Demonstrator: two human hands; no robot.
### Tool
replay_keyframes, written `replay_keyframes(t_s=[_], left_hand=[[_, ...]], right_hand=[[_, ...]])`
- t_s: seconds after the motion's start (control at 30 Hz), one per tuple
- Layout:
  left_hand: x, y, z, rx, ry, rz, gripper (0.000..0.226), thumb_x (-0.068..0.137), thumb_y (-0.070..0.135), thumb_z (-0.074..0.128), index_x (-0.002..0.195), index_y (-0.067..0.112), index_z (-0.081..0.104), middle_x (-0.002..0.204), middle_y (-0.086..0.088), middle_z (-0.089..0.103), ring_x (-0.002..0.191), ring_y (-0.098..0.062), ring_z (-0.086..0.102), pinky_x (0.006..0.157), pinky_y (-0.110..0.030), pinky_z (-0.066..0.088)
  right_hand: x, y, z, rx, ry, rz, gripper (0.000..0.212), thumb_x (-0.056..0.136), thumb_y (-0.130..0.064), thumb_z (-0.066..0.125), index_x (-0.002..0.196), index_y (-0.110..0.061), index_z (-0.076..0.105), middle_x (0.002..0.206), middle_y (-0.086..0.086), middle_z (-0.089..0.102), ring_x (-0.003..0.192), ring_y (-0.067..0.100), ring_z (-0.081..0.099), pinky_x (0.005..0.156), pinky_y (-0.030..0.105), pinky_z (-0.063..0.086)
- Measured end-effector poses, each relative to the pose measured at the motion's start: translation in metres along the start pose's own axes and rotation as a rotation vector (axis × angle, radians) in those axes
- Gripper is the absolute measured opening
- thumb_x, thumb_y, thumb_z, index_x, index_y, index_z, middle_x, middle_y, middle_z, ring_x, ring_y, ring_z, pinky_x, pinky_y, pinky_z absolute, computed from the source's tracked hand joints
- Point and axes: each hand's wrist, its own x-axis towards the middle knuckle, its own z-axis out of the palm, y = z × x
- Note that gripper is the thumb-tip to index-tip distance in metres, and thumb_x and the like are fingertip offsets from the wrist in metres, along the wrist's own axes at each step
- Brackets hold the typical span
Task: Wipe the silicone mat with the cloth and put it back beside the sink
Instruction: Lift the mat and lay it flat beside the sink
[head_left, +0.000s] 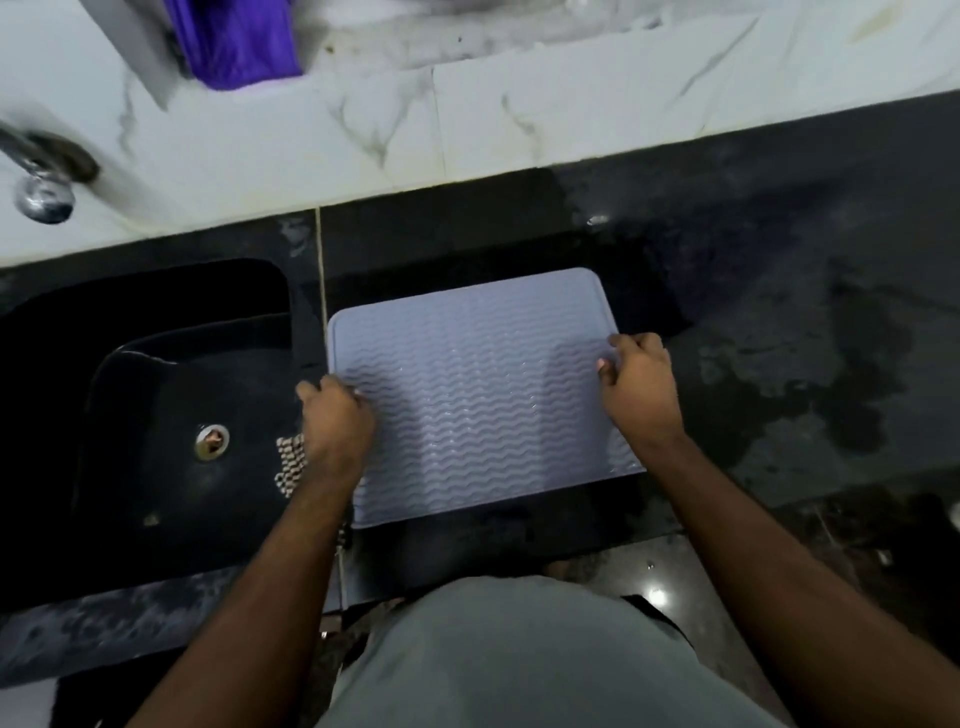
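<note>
A pale lavender-grey silicone mat (478, 395) with wavy ridges lies flat on the black counter just right of the sink (145, 415). My left hand (335, 428) grips the mat's left edge with curled fingers. My right hand (641, 384) pinches the mat's right edge. A patterned black-and-white cloth (290, 465) lies under my left wrist at the sink's rim, mostly hidden by the hand and forearm.
A chrome tap (41, 182) sticks out of the white marble wall at the far left above the sink. A purple cloth (236, 41) hangs at the top left. The black counter (805, 364) stretching right shows wet patches.
</note>
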Motion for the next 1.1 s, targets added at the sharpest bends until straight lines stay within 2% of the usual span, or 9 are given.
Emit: replay_keyframes(t_s=[0.17, 0.3, 0.47, 0.57, 0.67, 0.73, 0.8, 0.93, 1.1], left_hand=[[0.001, 0.008, 0.007, -0.015, 0.049, -0.124, 0.038, 0.096, 0.011, 0.056, 0.121, -0.014, 0.043, 0.131, -0.035, 0.04, 0.105, -0.052, 0.055, 0.09, -0.05, 0.048], [0.006, 0.011, 0.009, -0.076, 0.068, -0.244, 0.052, 0.093, 0.019, 0.064, 0.127, -0.012, 0.039, 0.134, -0.031, 0.036, 0.11, -0.05, 0.055, 0.093, -0.051, 0.048], [0.013, 0.009, 0.01, -0.059, 0.074, -0.213, 0.071, 0.091, 0.038, 0.072, 0.129, -0.014, 0.041, 0.133, -0.032, 0.042, 0.118, -0.047, 0.05, 0.098, -0.051, 0.045], [0.013, 0.009, 0.01, -0.059, 0.128, -0.199, 0.065, 0.091, 0.037, 0.071, 0.127, -0.01, 0.043, 0.131, -0.031, 0.044, 0.12, -0.046, 0.048, 0.098, -0.052, 0.044], [0.011, 0.01, 0.012, 0.052, 0.166, -0.132, 0.049, 0.094, 0.034, 0.066, 0.119, -0.005, 0.05, 0.126, -0.027, 0.053, 0.117, -0.045, 0.048, 0.095, -0.053, 0.043], [0.01, 0.01, 0.011, 0.059, 0.178, -0.099, 0.03, 0.096, 0.03, 0.061, 0.11, 0.004, 0.054, 0.116, -0.02, 0.062, 0.112, -0.043, 0.052, 0.093, -0.052, 0.042], [0.01, 0.008, 0.007, -0.053, 0.17, -0.063, 0.016, 0.099, 0.026, 0.057, 0.1, 0.011, 0.05, 0.098, -0.014, 0.065, 0.099, -0.039, 0.059, 0.084, -0.047, 0.046], [0.002, 0.012, -0.006, -0.289, 0.274, -0.015, 0.018, 0.103, 0.035, 0.047, 0.102, 0.018, 0.04, 0.086, -0.008, 0.062, 0.078, -0.034, 0.062, 0.068, -0.043, 0.051], [0.003, 0.034, -0.022, -0.268, 0.291, 0.115, 0.018, 0.105, 0.043, 0.04, 0.104, 0.025, 0.04, 0.085, 0.0, 0.063, 0.075, -0.025, 0.061, 0.066, -0.041, 0.05]], right_hand=[[0.013, 0.008, -0.008, 0.016, -0.125, 0.009, 0.04, 0.097, -0.012, 0.051, 0.136, -0.003, 0.048, 0.124, 0.021, 0.044, 0.099, 0.038, 0.055, 0.091, 0.042, 0.048], [0.017, 0.006, -0.006, -0.016, -0.126, 0.048, 0.043, 0.095, -0.016, 0.054, 0.135, -0.006, 0.046, 0.121, 0.024, 0.048, 0.099, 0.042, 0.057, 0.086, 0.046, 0.051], [0.031, -0.005, -0.006, 0.005, -0.11, 0.12, 0.041, 0.096, -0.018, 0.056, 0.132, 0.0, 0.049, 0.119, 0.025, 0.059, 0.106, 0.042, 0.059, 0.087, 0.044, 0.049], [0.035, -0.012, -0.003, -0.027, -0.132, 0.114, 0.027, 0.097, -0.022, 0.055, 0.116, -0.002, 0.059, 0.113, 0.023, 0.059, 0.101, 0.041, 0.059, 0.081, 0.041, 0.049], [0.033, -0.015, 0.002, -0.098, -0.118, 0.123, 0.029, 0.096, -0.023, 0.056, 0.117, -0.004, 0.06, 0.118, 0.023, 0.053, 0.106, 0.04, 0.052, 0.088, 0.042, 0.044], [0.03, -0.016, 0.004, -0.103, -0.083, 0.168, 0.03, 0.096, -0.023, 0.056, 0.12, -0.005, 0.055, 0.122, 0.023, 0.051, 0.111, 0.041, 0.049, 0.092, 0.047, 0.043], [0.028, -0.019, 0.002, -0.064, -0.06, 0.199, 0.024, 0.098, -0.02, 0.05, 0.118, -0.006, 0.048, 0.119, 0.02, 0.053, 0.11, 0.041, 0.051, 0.088, 0.051, 0.043], [0.019, -0.038, -0.007, 0.066, 0.081, 0.131, 0.01, 0.1, -0.021, 0.04, 0.109, -0.016, 0.039, 0.091, 0.013, 0.062, 0.08, 0.038, 0.062, 0.067, 0.045, 0.049], [0.02, -0.079, -0.031, 0.105, 0.231, -0.056, 0.013, 0.101, -0.029, 0.037, 0.111, -0.027, 0.046, 0.08, -0.009, 0.055, 0.07, 0.021, 0.055, 0.067, 0.039, 0.045]])
